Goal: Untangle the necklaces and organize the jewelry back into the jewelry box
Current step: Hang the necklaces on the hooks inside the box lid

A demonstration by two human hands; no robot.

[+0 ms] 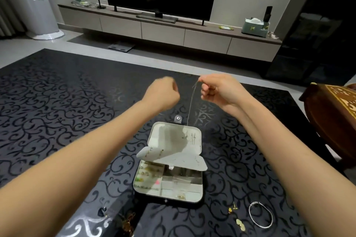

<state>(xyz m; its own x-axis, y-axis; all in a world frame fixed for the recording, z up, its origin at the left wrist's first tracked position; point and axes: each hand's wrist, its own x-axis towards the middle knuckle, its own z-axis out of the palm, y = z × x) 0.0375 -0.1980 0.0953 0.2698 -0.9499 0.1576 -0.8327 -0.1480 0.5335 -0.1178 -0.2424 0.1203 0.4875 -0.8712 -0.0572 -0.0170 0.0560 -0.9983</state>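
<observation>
right hand point(217, 90) pinches a thin chain point(190, 102) dangling above the open box point(201, 140); its lower end is too faint to trace. left hand point(163, 92) is curled, blurred, palm hidden; can't tell what it holds.

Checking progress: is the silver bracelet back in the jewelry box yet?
No, the silver bracelet lies on the dark table, to the right of the open jewelry box.
</observation>
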